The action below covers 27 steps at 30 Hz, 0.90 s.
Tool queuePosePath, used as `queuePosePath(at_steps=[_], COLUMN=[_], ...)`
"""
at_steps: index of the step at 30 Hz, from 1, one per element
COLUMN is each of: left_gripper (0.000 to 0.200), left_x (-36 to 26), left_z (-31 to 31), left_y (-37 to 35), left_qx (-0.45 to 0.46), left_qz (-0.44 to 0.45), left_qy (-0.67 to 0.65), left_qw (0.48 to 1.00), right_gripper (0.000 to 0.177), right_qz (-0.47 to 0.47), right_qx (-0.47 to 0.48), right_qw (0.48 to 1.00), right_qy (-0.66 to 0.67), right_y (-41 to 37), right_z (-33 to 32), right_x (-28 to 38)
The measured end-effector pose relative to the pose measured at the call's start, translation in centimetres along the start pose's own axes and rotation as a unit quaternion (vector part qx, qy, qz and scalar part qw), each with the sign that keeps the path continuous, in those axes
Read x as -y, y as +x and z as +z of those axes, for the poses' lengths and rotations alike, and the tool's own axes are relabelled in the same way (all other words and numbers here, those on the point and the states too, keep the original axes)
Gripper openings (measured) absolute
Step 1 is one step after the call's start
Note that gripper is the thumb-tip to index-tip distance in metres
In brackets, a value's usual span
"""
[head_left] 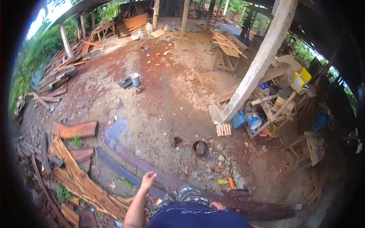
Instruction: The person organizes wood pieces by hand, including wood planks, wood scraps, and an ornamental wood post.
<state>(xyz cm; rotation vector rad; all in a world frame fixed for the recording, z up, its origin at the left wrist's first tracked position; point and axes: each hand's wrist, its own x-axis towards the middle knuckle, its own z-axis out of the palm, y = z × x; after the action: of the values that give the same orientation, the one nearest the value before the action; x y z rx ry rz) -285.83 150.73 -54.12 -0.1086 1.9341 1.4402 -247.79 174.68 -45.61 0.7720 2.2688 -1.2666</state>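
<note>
My left hand (148, 179) is raised in front of my body on the left, its fingers curled in, and nothing shows in it. Below it a long dark plank (125, 169) lies on the ground. Close to my dark blue shirt is my right hand (218, 205), small in view and partly covered by the shirt. Its fingers look curled, and whatever they may hold is hidden. Just right of that hand lies a tool with an orange handle (231, 184) and a dark head (238, 193), beside a long reddish-brown timber (262, 207).
Rough wooden slabs (74, 130) and a split log (81, 178) lie at left. A concrete post (260, 62) leans at right, beside a cluttered wooden rack (283, 108). Ahead are a black ring-like container (200, 148), a white bucket (135, 79) and a sawhorse (224, 60).
</note>
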Motion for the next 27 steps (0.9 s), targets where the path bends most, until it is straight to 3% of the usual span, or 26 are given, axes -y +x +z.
queuePosePath(at_steps=[2, 3, 4, 6, 7, 11, 12, 13, 14, 15, 16, 21, 26, 27], left_gripper=[0.043, 0.043, 0.043, 0.042, 0.042, 0.044, 0.045, 0.044, 0.041, 0.040, 0.037, 0.040, 0.045, 0.046], left_x=[-10.9, -15.1, -19.3, -25.5, -26.9, -28.9, -27.2, -25.8, -22.9, -22.0, -17.4, -42.0, -52.0, -50.4], left_z=[2.3, 2.9, 3.6, 4.6, 4.6, 4.2, 3.7, 2.3, 1.1, 0.7, -1.0, 11.3, 11.6, 6.3], left_y=[5.6, 8.8, 11.8, 18.0, 21.8, 40.1, 45.3, 50.8, 55.5, 56.8, 61.1, 78.5, 94.2, 96.6], left_qx=[0.039, 0.069, 0.067, 0.118, 0.118, 0.122, 0.130, 0.107, 0.076, 0.033, 0.048, 0.008, -0.046, -0.053], left_qz=[0.041, 0.057, 0.061, 0.134, 0.140, 0.175, 0.145, 0.107, 0.023, -0.058, -0.091, 0.009, 0.092, 0.086], left_qy=[-0.034, -0.047, -0.043, -0.033, -0.029, 0.071, 0.005, 0.026, 0.055, -0.042, -0.013, 0.023, 0.115, 0.128], left_qw=[0.998, 0.995, 0.995, 0.983, 0.983, 0.974, 0.981, 0.988, 0.995, 0.997, 0.995, 1.000, 0.988, 0.987], right_gripper=[0.036, 0.040, 0.040, 0.045, 0.052, 0.053, 0.053, 0.053, 0.054, 0.054, 0.054, 0.056, 0.058, 0.058], right_qz=[-0.020, -0.088, -0.093, -0.028, -0.054, -0.090, -0.100, -0.110, -0.111, -0.099, -0.088, -0.061, -0.011, 0.015], right_qx=[-0.027, 0.025, 0.024, 0.136, 0.162, 0.110, 0.088, 0.067, 0.052, 0.048, 0.047, 0.002, -0.021, -0.008], right_qw=[0.995, 0.943, 0.942, 0.947, 0.940, 0.958, 0.963, 0.965, 0.969, 0.972, 0.977, 0.995, 1.000, 1.000], right_qy=[0.095, 0.318, 0.320, 0.290, 0.295, 0.250, 0.236, 0.227, 0.217, 0.207, 0.190, 0.075, 0.002, -0.018], right_y=[5.5, 8.6, 12.2, 19.8, 22.9, 42.2, 47.6, 52.1, 56.0, 58.9, 61.6, 79.5, 97.2, 98.3], right_z=[-3.4, -5.6, -7.7, -11.9, -14.9, -21.0, -23.1, -25.9, -28.1, -29.4, -31.5, -46.4, -53.7, -55.0], right_x=[3.1, 5.3, 6.1, 6.8, 10.2, 13.1, 14.2, 17.2, 19.0, 20.2, 21.9, 29.4, 34.5, 34.9])
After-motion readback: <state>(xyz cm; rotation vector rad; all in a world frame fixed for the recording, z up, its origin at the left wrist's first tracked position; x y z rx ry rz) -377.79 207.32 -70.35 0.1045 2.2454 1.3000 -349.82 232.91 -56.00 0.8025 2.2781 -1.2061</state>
